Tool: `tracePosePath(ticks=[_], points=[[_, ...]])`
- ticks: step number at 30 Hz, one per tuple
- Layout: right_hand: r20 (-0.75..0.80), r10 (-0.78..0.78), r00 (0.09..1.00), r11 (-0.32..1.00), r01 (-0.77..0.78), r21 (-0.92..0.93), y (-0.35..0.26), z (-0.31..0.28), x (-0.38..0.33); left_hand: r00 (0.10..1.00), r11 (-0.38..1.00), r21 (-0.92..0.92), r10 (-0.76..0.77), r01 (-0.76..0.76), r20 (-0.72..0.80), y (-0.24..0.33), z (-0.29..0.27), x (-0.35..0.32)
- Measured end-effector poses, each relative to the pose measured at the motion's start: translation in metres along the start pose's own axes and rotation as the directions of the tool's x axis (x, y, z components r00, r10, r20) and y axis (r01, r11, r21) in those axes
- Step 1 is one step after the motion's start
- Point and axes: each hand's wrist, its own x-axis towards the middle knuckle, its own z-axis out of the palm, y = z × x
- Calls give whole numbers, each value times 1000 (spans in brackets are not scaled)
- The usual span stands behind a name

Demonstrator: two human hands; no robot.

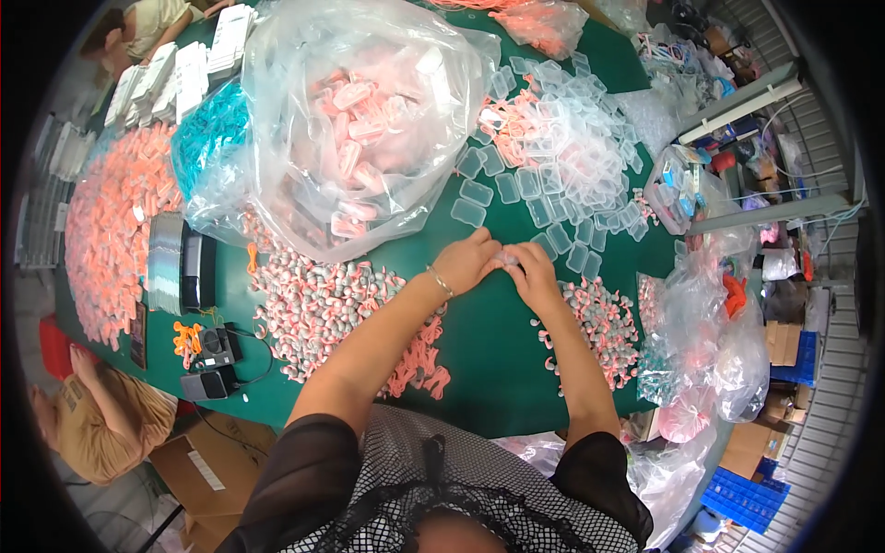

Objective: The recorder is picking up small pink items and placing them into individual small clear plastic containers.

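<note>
Our left hand (468, 262) and right hand (530, 269) pinch one small clear case (506, 257) together over bare green tabletop (493, 346), between two pink-and-grey piles.

1. Your left hand (467, 261) and right hand (532, 268) pinch a small clear plastic case (505, 257), glossy and see-through.
2. The green table top (498, 341) under them looks matt and smooth.
3. The big bag (355, 120) ahead of you is thin, crinkled plastic film with a wet-looking shine.
4. The heap of clear cases (572, 157) is hard transparent plastic, glinting at the edges.
5. The small pink and grey pieces (318, 309) look like smooth moulded plastic.
6. Your left wrist carries a thin, shiny metal bangle (440, 280).
7. The boxes (207, 461) by the floor are plain brown cardboard, dull.
</note>
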Motion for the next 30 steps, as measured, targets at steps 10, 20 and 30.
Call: tracePosePath(ticks=[10,20,30], points=[[25,81,996,849,-82,522,-23,3,41,978,967,253,64,-12,-198,62,-102,-6],[-82,7,997,955,-31,-296,-15,51,69,792,664,594,3,455,-610,-29,-236,41],[-30,25,999,939,-34,-343,-27,21,36,977,963,206,-144,176,-160,23,-69,25]])
